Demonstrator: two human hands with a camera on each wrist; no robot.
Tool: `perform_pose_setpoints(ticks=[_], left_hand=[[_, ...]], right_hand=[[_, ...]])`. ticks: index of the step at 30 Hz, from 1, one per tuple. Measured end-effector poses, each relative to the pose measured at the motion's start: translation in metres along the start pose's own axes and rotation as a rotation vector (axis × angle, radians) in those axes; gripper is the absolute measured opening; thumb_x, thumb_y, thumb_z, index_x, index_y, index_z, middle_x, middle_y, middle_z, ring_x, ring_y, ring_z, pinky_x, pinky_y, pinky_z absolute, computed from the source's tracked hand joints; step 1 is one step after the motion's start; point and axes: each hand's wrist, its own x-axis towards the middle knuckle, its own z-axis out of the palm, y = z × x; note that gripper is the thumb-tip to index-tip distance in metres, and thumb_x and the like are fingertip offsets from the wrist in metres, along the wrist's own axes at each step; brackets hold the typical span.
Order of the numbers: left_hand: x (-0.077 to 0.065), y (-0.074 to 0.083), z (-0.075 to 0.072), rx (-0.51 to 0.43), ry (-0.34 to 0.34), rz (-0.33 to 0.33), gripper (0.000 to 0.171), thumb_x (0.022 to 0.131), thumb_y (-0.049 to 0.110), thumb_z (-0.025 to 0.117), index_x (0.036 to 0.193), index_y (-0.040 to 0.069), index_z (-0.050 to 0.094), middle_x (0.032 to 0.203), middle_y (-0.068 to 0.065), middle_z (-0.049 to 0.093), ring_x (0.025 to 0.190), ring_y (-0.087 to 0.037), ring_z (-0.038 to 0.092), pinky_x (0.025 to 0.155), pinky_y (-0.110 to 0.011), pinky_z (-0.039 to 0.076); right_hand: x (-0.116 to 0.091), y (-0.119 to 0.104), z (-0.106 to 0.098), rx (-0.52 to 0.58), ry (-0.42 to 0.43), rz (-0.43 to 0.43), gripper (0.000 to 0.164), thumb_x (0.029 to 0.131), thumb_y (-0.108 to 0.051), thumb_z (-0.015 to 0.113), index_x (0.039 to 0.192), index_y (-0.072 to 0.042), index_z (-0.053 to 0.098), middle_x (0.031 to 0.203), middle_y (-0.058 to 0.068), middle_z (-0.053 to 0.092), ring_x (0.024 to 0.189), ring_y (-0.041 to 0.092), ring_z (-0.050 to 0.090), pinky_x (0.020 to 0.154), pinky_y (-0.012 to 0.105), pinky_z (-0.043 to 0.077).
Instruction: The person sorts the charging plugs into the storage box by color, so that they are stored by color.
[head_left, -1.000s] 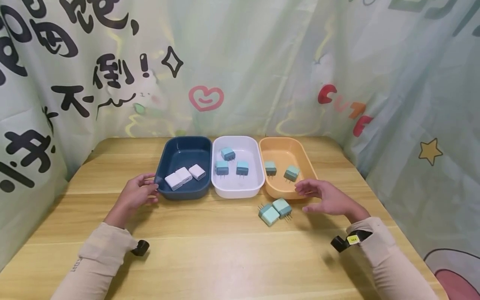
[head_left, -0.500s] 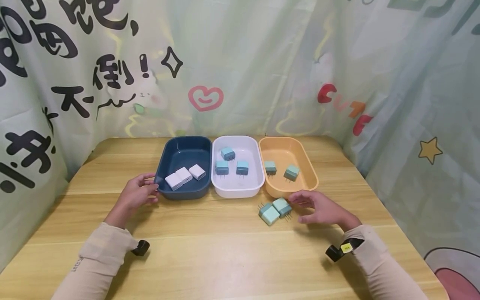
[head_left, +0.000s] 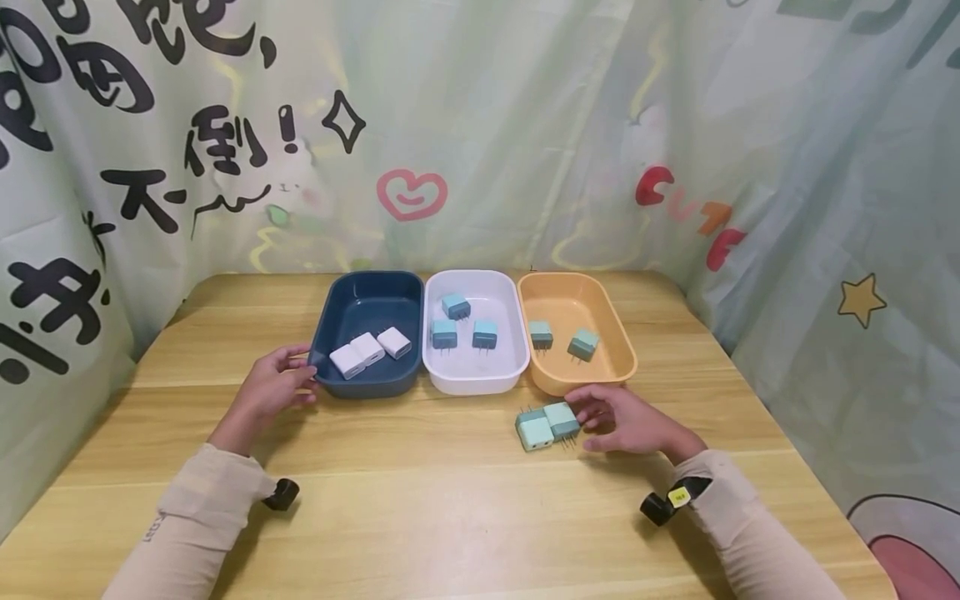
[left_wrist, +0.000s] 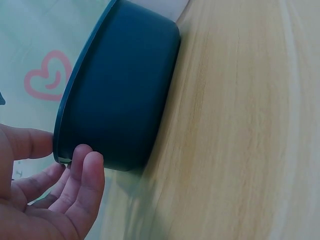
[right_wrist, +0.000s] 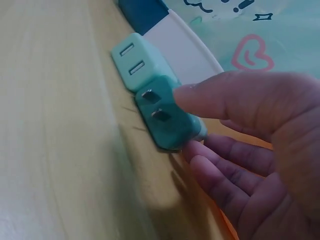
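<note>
My left hand [head_left: 273, 383] holds the near left corner of the dark blue tray [head_left: 378, 297]; in the left wrist view the thumb lies at the rim and the fingertips lie against the outer wall. On the wood, in front of the orange tray [head_left: 573, 296], two mint-green plug chargers [head_left: 535, 433] lie side by side. My right hand [head_left: 630, 423] is at the right-hand charger [right_wrist: 167, 117], fingertips right at its edge and thumb spread from them. In the right wrist view the thumb overlaps that charger's pronged face.
Three white chargers [head_left: 367, 349] lie in the dark blue tray. A white tray [head_left: 476, 386] between the other two holds three blue chargers [head_left: 484, 335]. In the orange tray are two green chargers [head_left: 582, 344]. A printed curtain [head_left: 525, 150] hangs behind the wooden table [head_left: 420, 508].
My right hand has moved left and nearer, from the orange tray's rim to the two loose chargers, which have turned slightly. The left hand has stayed at the blue tray.
</note>
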Motion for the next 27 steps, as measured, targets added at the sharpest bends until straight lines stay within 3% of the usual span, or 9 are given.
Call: perform_pose_setpoints(ticks=[8, 15, 27], left_hand=[[-0.001, -0.001, -0.001, 0.008, -0.003, 0.018, 0.053, 0.099, 0.005, 0.049, 0.148, -0.004, 0.028, 0.13, -0.025, 0.041, 0.086, -0.02, 0.062, 0.073, -0.031, 0.058], [0.001, -0.001, 0.0, 0.0, 0.006, 0.025, 0.053, 0.099, 0.006, 0.05, 0.147, -0.004, 0.029, 0.129, -0.024, 0.041, 0.085, -0.02, 0.062, 0.074, -0.031, 0.058], [0.002, -0.002, -0.001, 0.002, 0.005, -0.001, 0.053, 0.099, 0.005, 0.05, 0.148, -0.001, 0.03, 0.133, -0.026, 0.04, 0.087, -0.02, 0.062, 0.075, -0.032, 0.058]], right_hand=[[0.006, 0.002, 0.005, -0.068, -0.02, 0.086, 0.063, 0.078, -0.006, 0.079, 0.132, 0.006, 0.048, 0.102, 0.009, 0.059, 0.091, 0.021, 0.06, 0.081, 0.032, 0.055], [0.012, 0.003, 0.006, -0.103, -0.014, 0.079, 0.054, 0.076, 0.0, 0.079, 0.124, 0.003, 0.055, 0.093, 0.006, 0.06, 0.083, 0.017, 0.059, 0.075, 0.029, 0.056], [0.013, 0.0, 0.005, -0.1, -0.036, 0.111, 0.046, 0.074, -0.005, 0.082, 0.115, 0.0, 0.059, 0.094, 0.004, 0.061, 0.083, 0.017, 0.06, 0.075, 0.03, 0.056]])
